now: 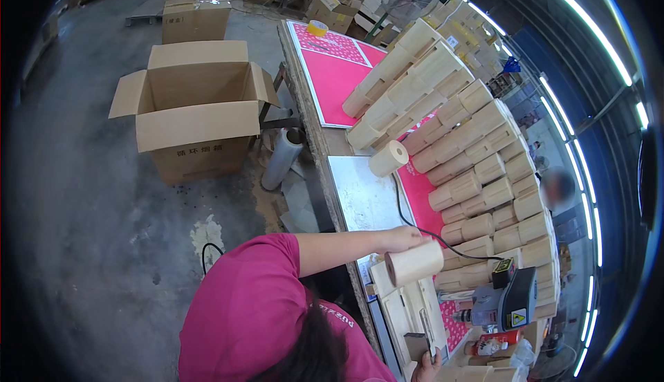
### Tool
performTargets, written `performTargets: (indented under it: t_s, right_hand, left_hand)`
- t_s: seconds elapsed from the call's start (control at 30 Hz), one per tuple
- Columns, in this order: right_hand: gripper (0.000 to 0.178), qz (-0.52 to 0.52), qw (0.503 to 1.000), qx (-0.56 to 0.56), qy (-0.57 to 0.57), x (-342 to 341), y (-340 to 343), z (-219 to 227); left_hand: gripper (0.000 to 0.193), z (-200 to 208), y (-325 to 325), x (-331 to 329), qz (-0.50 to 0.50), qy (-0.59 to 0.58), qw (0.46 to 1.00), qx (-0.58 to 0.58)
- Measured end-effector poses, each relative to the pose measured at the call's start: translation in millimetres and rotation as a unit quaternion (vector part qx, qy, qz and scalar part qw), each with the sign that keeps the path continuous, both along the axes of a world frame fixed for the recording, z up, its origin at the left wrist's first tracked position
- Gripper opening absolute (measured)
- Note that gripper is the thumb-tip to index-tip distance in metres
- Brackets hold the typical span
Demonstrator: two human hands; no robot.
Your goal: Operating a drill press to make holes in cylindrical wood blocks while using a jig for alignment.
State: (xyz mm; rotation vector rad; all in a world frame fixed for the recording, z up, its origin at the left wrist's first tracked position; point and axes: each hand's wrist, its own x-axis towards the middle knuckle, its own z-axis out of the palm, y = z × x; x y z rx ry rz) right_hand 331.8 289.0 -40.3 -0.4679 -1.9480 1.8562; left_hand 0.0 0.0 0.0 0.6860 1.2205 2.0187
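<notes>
My left hand [403,237] is closed on a pale wooden cylinder [419,263], tilted above a pale wooden jig [408,300]. The cylinder hides some of its fingers. My right hand [427,368] is at the near end of the jig, its fingers closed by the jig's edge and a small dark grey block [416,345]. What those fingers grip is partly hidden. Beside the jig, on the right, sits a grey machine head [508,302] with a warning label. Farther up, another wooden cylinder [389,159] with a hole in its end rests on a white board [360,188].
Stacked wooden cylinders [477,181] line the right side of the pink-covered workbench [328,81]. A black cable [449,245] crosses the bench. An open cardboard box [200,123] stands on the floor to the left, near a roll of plastic film [282,159]. Yellow tape [317,28] lies at the far end.
</notes>
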Motion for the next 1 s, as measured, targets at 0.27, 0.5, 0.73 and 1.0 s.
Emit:
performTargets:
  t_s: [0.27, 0.5, 0.73, 1.0]
  right_hand:
    - [0.044, -0.096, 0.991, 0.022, -0.091, 19.3, -22.8, 0.0]
    - [0.045, -0.092, 0.953, 0.233, -0.168, -3.2, 3.6, -13.3]
    - [0.027, -0.029, 0.997, 0.03, -0.069, -7.8, -19.8, 9.1]
    - [0.025, -0.009, 0.999, 0.014, -0.042, 1.1, -20.7, 6.5]
  left_hand:
    - [0.05, 21.2, -4.0, 33.1, -0.128, 0.508, 0.808, -0.268]
    - [0.047, 9.1, 54.2, 14.7, -0.201, 0.552, 0.775, -0.233]
    - [0.057, 28.7, 85.1, 25.9, -0.328, 0.51, 0.745, -0.278]
    - [0.054, 28.0, 72.8, 48.9, -0.323, 0.534, 0.734, -0.269]
